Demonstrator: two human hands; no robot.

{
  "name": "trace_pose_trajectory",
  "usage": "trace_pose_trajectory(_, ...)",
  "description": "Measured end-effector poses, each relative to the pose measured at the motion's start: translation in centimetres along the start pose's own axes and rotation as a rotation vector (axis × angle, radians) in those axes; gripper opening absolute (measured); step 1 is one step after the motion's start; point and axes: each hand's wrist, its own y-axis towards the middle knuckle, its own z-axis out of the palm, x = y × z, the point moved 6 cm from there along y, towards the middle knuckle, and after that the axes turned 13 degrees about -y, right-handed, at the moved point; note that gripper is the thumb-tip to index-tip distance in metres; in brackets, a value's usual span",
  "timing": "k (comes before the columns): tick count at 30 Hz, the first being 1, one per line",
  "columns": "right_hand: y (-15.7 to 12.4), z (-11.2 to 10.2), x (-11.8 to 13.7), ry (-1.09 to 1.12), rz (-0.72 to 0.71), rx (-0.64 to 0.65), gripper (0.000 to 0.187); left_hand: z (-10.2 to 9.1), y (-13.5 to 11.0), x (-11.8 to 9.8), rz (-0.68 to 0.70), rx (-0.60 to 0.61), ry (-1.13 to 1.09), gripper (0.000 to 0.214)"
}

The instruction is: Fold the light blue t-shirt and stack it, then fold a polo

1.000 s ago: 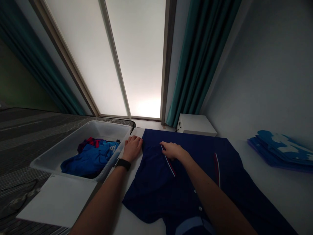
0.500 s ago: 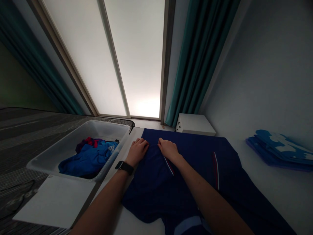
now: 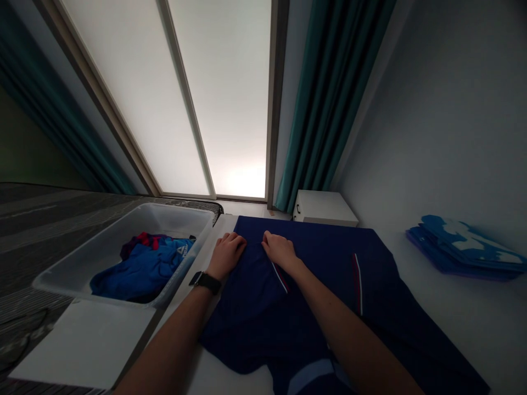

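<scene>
A navy shirt (image 3: 313, 241) lies spread over the white table, with two thin white-and-red trim lines on it and a light blue band near the bottom edge of view. My left hand (image 3: 226, 253), a black watch on its wrist, pinches the shirt's left edge with bent fingers. Just to the right, my right hand (image 3: 279, 249) has its fingers closed on the same cloth, beside the upper end of one trim line. Between the two hands is a short stretch of fabric. My right forearm crosses over the shirt and covers part of it.
Left of the table, a translucent plastic bin (image 3: 119, 225) holds blue and red clothes (image 3: 144, 269). Folded blue garments (image 3: 465, 247) are stacked on the table's right side (image 3: 448, 312). A white cabinet (image 3: 325, 207) stands beyond the far edge, near teal curtains (image 3: 329, 109).
The whole view has shifted slightly, so everything appears a little further left. Both hands keep the same hold on the shirt, with almost no movement against it.
</scene>
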Motion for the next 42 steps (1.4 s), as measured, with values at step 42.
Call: trace_pose_trajectory(42, -13.2, -1.0, -2.8, 0.028, 0.006, -0.089, 0.025, 0.2, 0.2, 0.6, 0.034, 0.028, -0.155, 0.025)
